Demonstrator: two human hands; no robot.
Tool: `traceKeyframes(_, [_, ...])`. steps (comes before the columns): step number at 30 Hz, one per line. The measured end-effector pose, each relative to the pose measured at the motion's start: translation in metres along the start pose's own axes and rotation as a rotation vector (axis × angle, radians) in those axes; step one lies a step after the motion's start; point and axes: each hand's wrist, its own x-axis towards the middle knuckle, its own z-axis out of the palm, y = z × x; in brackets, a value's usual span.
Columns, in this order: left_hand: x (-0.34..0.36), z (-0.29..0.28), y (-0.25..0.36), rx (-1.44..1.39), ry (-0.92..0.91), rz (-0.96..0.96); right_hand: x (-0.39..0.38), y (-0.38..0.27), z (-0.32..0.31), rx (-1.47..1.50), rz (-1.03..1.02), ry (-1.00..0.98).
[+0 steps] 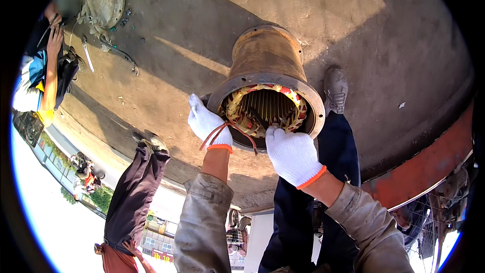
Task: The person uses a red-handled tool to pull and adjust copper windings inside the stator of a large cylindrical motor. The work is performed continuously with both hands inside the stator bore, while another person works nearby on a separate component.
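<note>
A rusty electric motor housing [270,60] lies on its side on the ground, with its open end toward me. Inside the opening runs a ring of taped windings [298,103] in yellow and red, around a slotted core. My left hand [206,121], in a white knitted glove, grips the flange at its left edge. Reddish-brown lead wires [217,134] pass across that glove and hang in front of the flange. My right hand [293,154], gloved too, is closed at the lower inside edge of the opening, touching the windings; its fingertips are partly hidden.
My shoe [335,88] is beside the housing on the right. A round end cover [108,5], a wrench [88,55] and a dark cable [118,53] lie far left. One person [48,76] crouches there; another [136,197] stands nearer. A red metal edge [424,167] curves along the right.
</note>
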Motion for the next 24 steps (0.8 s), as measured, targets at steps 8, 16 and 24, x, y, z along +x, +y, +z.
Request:
traceKeyframes(8, [-0.009, -0.001, 0.003, 0.032, 0.084, -0.015, -0.02, -0.011, -0.006, 0.025, 0.003, -0.002])
traceKeyframes(16, [-0.004, 0.004, 0.005, 0.038, 0.075, -0.023, -0.019, -0.009, 0.002, 0.011, 0.038, 0.005])
traceKeyframes(24, [-0.008, 0.0, -0.001, 0.059, 0.088, 0.018, -0.018, -0.018, 0.0, 0.053, 0.078, 0.02])
